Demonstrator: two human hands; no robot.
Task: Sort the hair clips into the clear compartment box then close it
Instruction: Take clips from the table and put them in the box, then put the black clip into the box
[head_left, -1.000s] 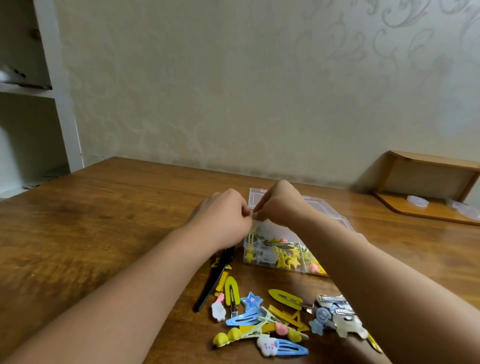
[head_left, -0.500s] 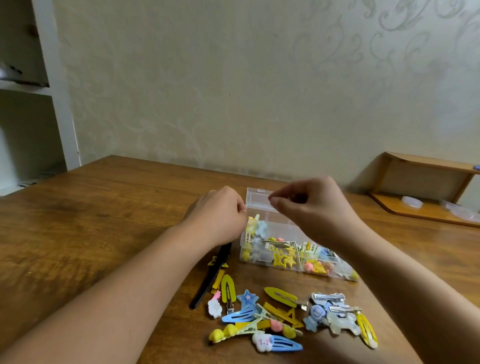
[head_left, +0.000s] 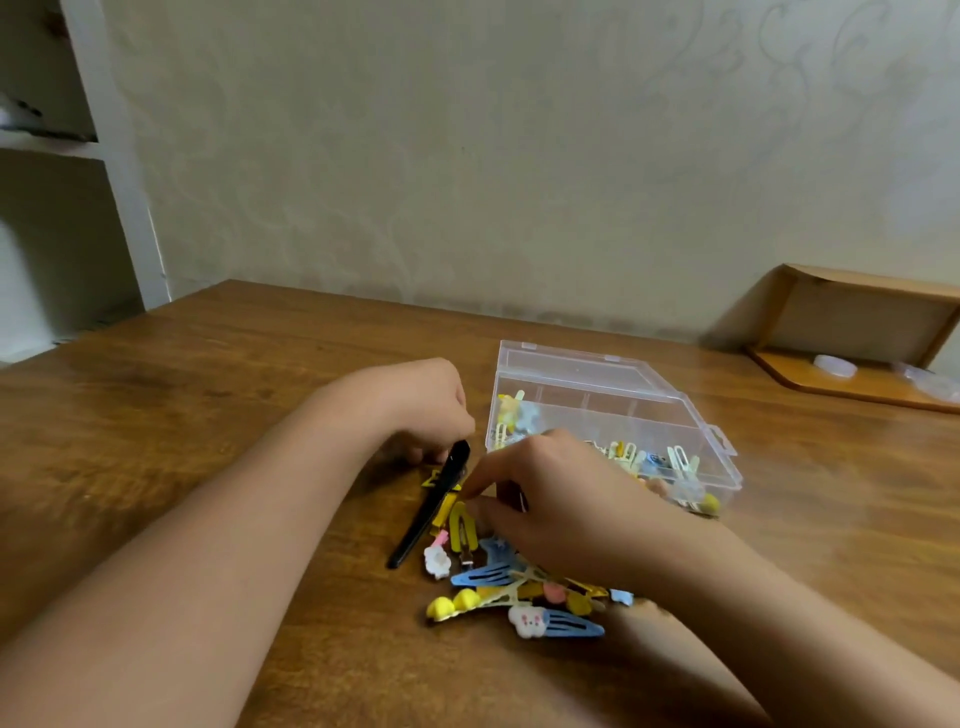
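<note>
The clear compartment box (head_left: 691, 415) stands open on the wooden table, its lid (head_left: 571, 364) lying flat behind it. Several small clips fill its front compartments. A pile of loose hair clips (head_left: 519, 587), yellow, blue and white, lies in front of the box, with a long black clip (head_left: 426, 514) at its left side. My left hand (head_left: 421, 405) rests on the table with its fingers curled under, right beside the black clip's far end. My right hand (head_left: 550, 493) is low over the pile, thumb and forefinger slightly apart at a yellow clip (head_left: 461, 527).
A wooden corner shelf (head_left: 857, 332) with small clear lids sits at the back right of the table. A white shelving unit (head_left: 119, 171) stands at the left, and a patterned wall runs behind the table.
My right hand came away from above the box and dropped left onto the loose pile. My left hand drew back from the box's edge to the black clip's end.
</note>
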